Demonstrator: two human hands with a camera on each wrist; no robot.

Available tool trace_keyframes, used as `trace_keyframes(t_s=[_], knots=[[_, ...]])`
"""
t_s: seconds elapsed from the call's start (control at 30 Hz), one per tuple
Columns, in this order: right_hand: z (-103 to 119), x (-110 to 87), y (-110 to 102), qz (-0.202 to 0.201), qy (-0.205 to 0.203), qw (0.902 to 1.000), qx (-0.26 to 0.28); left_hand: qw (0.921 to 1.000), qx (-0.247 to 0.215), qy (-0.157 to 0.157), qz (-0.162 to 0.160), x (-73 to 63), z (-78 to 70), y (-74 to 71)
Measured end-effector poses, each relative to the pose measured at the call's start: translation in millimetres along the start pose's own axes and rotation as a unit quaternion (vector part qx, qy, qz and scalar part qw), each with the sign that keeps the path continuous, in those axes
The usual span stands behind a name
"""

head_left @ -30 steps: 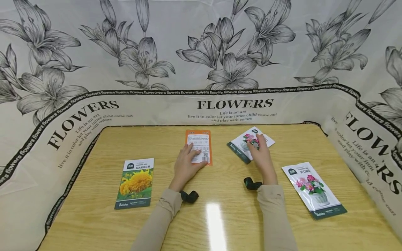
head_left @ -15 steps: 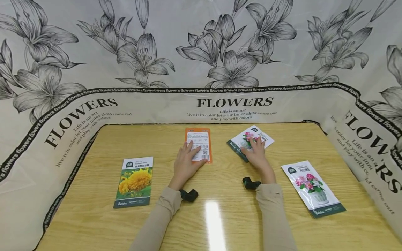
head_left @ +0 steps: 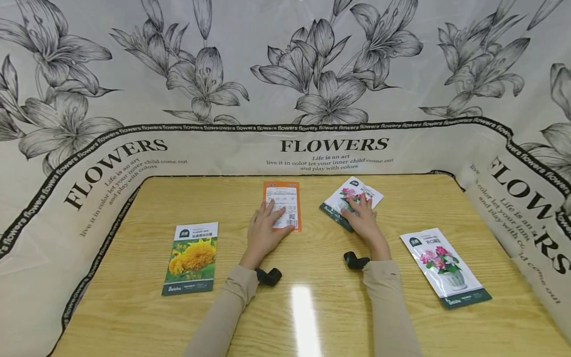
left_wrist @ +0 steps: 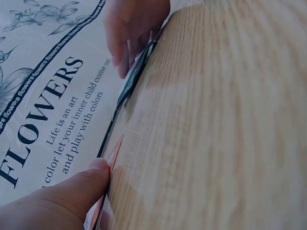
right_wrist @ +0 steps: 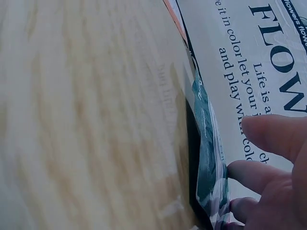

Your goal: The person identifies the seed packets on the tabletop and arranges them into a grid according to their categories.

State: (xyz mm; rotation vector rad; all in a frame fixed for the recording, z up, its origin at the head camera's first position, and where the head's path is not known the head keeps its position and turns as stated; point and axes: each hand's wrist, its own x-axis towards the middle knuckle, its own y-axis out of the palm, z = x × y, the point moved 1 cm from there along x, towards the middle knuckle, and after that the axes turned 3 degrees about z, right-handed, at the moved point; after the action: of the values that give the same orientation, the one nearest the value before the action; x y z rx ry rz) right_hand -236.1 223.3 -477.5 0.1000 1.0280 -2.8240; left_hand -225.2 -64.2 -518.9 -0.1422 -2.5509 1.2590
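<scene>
My left hand point(head_left: 264, 232) rests with spread fingers on an orange-edged seed packet point(head_left: 285, 191), whose white printed back faces up. In the left wrist view, the thumb point(left_wrist: 72, 194) lies along that packet's edge. At the back right, the fingertips of my right hand point(head_left: 367, 224) touch a seed packet with pink flowers point(head_left: 340, 198), and its fingers are apart. A white corner sticks out on that packet's right, seemingly from another packet beneath it. From the right wrist, the packet's dark green edge point(right_wrist: 207, 148) shows raised off the table, with the fingertips against its top.
A sunflower seed packet point(head_left: 192, 260) lies face up on the left of the wooden table point(head_left: 308, 258). Another pink-flower packet point(head_left: 446, 267) lies tilted on the right. A flower-printed cloth point(head_left: 214, 153) stands around the back and sides.
My right hand has spread its fingers and moved slightly left and nearer, and the pink-flower packet under it has slid a little left. The left hand stays on the orange-edged packet.
</scene>
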Motion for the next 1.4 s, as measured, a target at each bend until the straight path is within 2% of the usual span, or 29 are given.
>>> trace_keyframes(t_s=[0.2,1.03,1.4], knots=[[3,-1.0,2,0.005,-0.010,0.9999,0.004,1.0000,-0.003,-0.008,0.003,-1.3,0.0,-0.4],[5,2.0,6,0.008,-0.030,0.9988,0.039,1.0000,0.005,-0.006,-0.004,-0.4,-0.5,0.2],[6,10.8,6,0.001,-0.049,0.9979,0.042,0.9999,0.007,-0.003,-0.011,3.1,0.2,2.0]])
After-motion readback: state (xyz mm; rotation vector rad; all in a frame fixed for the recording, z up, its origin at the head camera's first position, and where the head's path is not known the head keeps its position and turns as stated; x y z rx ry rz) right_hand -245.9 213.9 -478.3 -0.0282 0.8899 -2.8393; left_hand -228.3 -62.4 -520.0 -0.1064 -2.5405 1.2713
